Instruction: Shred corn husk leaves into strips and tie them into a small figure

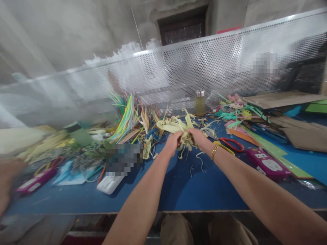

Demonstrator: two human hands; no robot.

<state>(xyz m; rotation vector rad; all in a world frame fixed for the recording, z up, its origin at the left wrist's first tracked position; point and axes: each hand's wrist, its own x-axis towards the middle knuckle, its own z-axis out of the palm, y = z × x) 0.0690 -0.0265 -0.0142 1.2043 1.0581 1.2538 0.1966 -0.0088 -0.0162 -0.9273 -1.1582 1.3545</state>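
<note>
Both of my hands are closed on a bundle of pale yellow-green curled strips [171, 126] held just above the blue table. My left hand [175, 141] grips its left side and my right hand [198, 138], below a gold bracelet [214, 151], grips its right side. The strips look like dried leaf or husk; I cannot tell exactly. My fingertips are partly hidden by the bundle. Loose curly ends hang beneath it, and thin scraps lie on the tabletop [194, 190]. Red-handled scissors [233, 144] lie to the right of my right hand.
Colourful pipe cleaners [126, 117] stand behind left, near a phone on a white power bank [112, 182]. A lidded jar [200, 103] stands before the perforated metal screen [153, 78]. A purple case [267, 163] and cardboard [301, 131] lie right. Another person's arm [10, 180] shows at left.
</note>
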